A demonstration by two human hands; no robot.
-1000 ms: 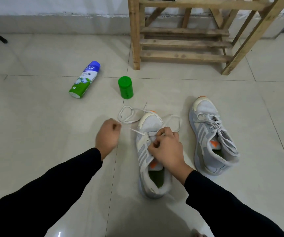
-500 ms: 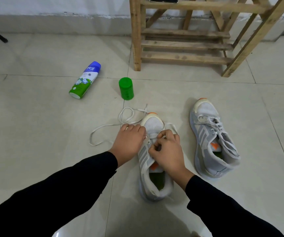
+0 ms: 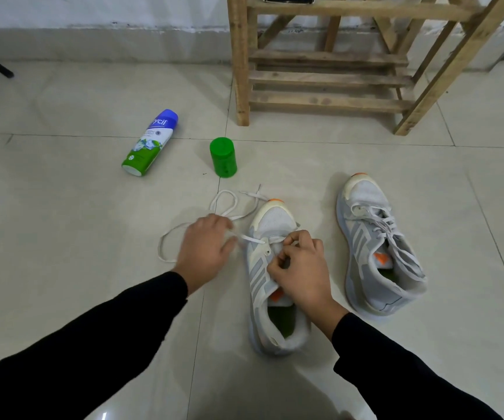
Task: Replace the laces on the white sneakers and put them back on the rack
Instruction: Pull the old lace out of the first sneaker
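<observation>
Against the far wall stands the wooden rack, bare slats facing us. On the tiled floor before it lie the two white sneakers: the laced sneaker off to the right, the near sneaker under the person's hands. The right hand is curled over its eyelets, pinching the white lace. The left hand, just beside the toe, is blurred. The lace runs out from its fingertips, but I cannot tell whether it grips. Farther left lie a spray can and a green cap.
</observation>
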